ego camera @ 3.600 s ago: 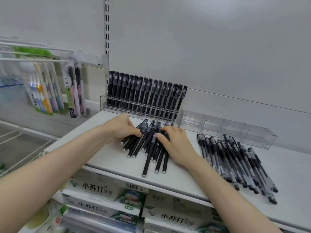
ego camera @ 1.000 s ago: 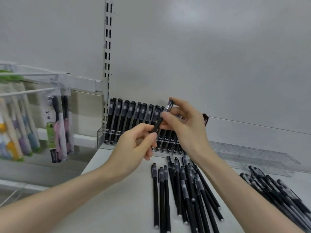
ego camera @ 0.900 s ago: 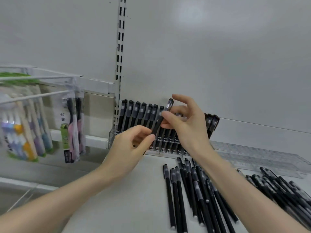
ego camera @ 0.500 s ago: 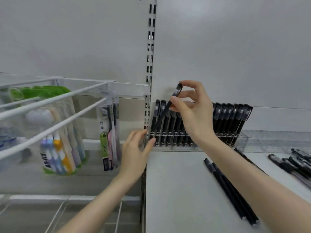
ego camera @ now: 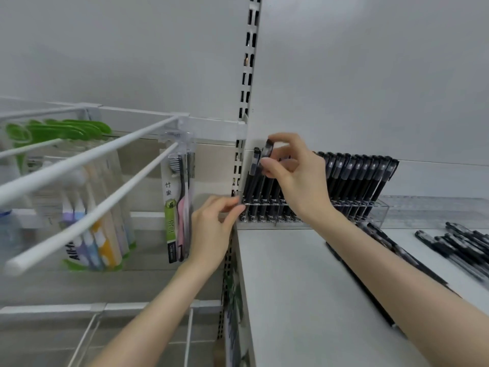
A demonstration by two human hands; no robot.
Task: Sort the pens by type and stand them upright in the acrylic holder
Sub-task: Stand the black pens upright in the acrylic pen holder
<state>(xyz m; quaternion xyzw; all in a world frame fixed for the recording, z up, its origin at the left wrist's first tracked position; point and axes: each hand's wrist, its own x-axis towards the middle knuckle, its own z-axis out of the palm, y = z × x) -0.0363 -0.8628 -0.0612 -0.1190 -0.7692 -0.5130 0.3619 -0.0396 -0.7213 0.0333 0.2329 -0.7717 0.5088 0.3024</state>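
- Standing nearly upright, one black pen: long axis close to vertical, capped end up, top leaning slightly right, lower end down among the leftmost slots of the acrylic holder.
- Row of black pens in that holder: all cap-up, tilted to the right, side by side and touching. One more stands at the far left end, just beside the held pen.
- Holder: clear, long, set along the back of the shelf against the wall. Its right part carries no pens.
- Loose pens: lying flat on the shelf at the right, long axes running diagonally. Others lie partly hidden beneath the right forearm.
- Shelf: pale grey, with a grey back panel and a white slotted upright at its left edge.
- Left bay: white wire hooks carrying toothbrush packs.
- Right hand: thumb and forefinger pinching the pen near its cap, other fingers curled.
- Left hand: fingers bent, the tips pinching the holder's left end.
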